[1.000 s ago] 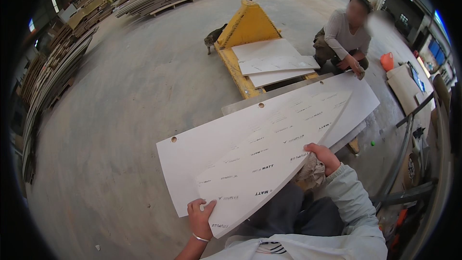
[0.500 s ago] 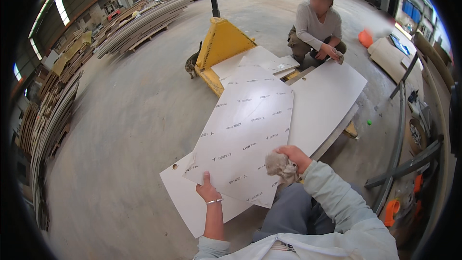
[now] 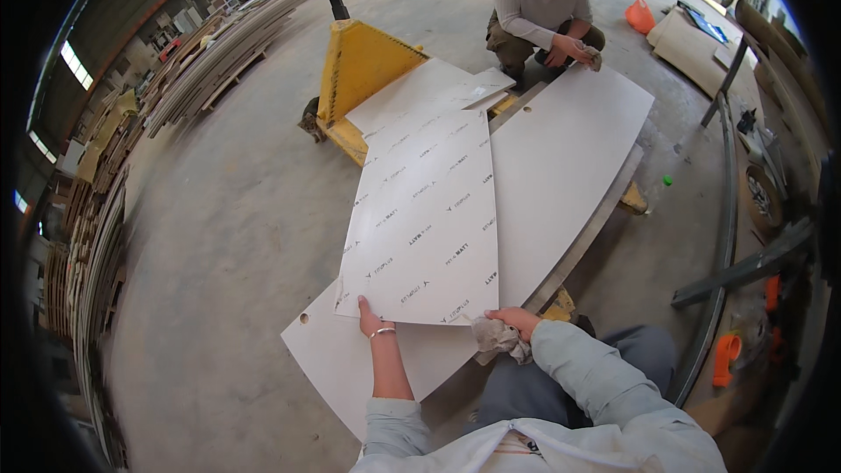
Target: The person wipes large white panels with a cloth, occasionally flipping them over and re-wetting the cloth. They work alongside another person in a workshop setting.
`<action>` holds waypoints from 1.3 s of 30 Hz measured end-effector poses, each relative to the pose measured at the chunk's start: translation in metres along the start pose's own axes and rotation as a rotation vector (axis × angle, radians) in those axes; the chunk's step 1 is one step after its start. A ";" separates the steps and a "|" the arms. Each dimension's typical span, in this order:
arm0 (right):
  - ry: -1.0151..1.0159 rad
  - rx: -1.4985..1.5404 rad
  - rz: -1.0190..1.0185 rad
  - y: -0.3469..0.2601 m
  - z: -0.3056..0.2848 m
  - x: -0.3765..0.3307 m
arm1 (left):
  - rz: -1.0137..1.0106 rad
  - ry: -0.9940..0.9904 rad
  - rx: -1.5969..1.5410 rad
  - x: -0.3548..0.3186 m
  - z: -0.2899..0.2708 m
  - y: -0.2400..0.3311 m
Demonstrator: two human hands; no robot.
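A white panel covered in printed film (image 3: 412,219) lies in front of me, its near end raised toward me. My left hand (image 3: 371,319) grips its near edge, thumb on top and the other fingers hidden below. My right hand (image 3: 519,321) is closed on a crumpled grey rag (image 3: 499,342) at the panel's near right corner; whether it also grips the panel I cannot tell. Beneath lies a larger plain white panel (image 3: 574,158) with a small round hole near one edge, and another white panel (image 3: 403,359) sticks out toward my knees.
The panels rest on a yellow pallet truck (image 3: 355,70) with a dark upright handle. A co-worker (image 3: 539,9) squats at the far side, holding a rag by the large panel's far edge. A metal frame (image 3: 729,201) stands on the right; stacked boards (image 3: 236,61) lie far left.
My right hand with the rag has moved from the panel's right side to its near corner. The printed panel has turned and now lies straighter before me. My view has shifted slightly.
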State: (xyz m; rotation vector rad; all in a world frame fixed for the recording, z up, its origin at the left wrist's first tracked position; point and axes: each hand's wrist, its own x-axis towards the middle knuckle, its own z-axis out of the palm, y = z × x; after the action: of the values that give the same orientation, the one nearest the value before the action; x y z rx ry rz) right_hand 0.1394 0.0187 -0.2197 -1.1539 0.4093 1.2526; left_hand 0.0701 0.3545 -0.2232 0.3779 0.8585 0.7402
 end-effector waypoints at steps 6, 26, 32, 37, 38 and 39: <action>0.082 0.045 -0.231 -0.033 0.039 0.053 | -0.216 -0.184 0.460 -0.041 0.025 -0.091; 0.313 -0.282 -0.373 -0.127 -0.109 -0.069 | -0.053 -0.184 0.468 0.283 0.163 0.004; 0.421 -0.365 -0.206 -0.112 -0.139 -0.148 | 0.417 -0.387 0.885 0.298 0.116 0.000; 0.318 -0.105 -0.244 -0.115 -0.131 -0.189 | 0.649 -0.350 1.547 0.261 0.103 -0.006; 0.291 -0.040 -0.263 -0.117 -0.127 -0.196 | 0.759 -0.358 1.647 0.249 0.104 -0.016; 0.274 0.010 -0.271 -0.118 -0.123 -0.202 | 0.773 -0.292 1.718 0.239 0.104 -0.019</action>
State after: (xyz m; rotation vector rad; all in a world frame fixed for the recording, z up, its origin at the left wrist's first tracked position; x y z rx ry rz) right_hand 0.2173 -0.1764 -0.0599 -1.3291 0.4439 0.8596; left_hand 0.2633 0.5123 -0.3007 2.3764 0.8777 0.4175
